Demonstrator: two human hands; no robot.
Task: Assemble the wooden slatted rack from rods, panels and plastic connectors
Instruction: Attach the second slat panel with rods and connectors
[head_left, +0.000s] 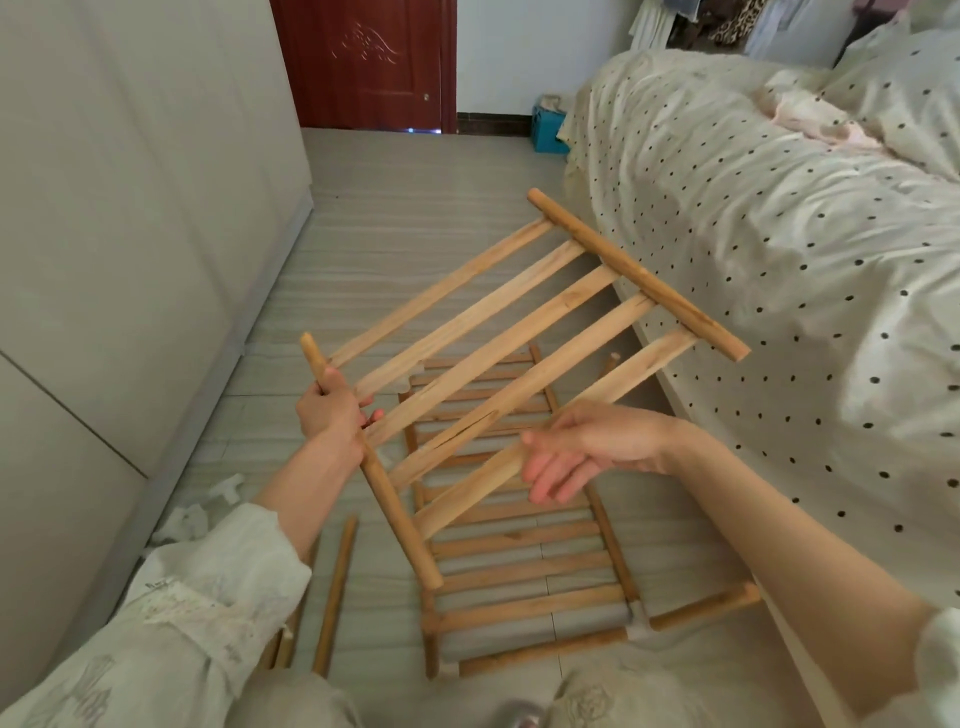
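Slatted panel, made of five flat slats fixed between two round end rods, is held tilted in the air above the floor, between the wardrobe wall and the bed. Its near end rod is gripped by the left hand, whose fingers are curled round the rod just beside the second slat. The right hand is kept open beneath the lowest slat, its fingers nearly straight and held loosely together, pointing left and down; whether they actually touch the slat cannot be told. Below the raised panel, a partly built rack section is laid flat on the floor, with many thin round rungs between two side rails; white plastic connectors are seen at its near right corner, where a short rod is joined. One loose rod is laid on the floor to the left, and the ends of a few more are seen beside the sleeve. Two scraps of white packaging are left near the wall. A blue crate is seen by the red door.
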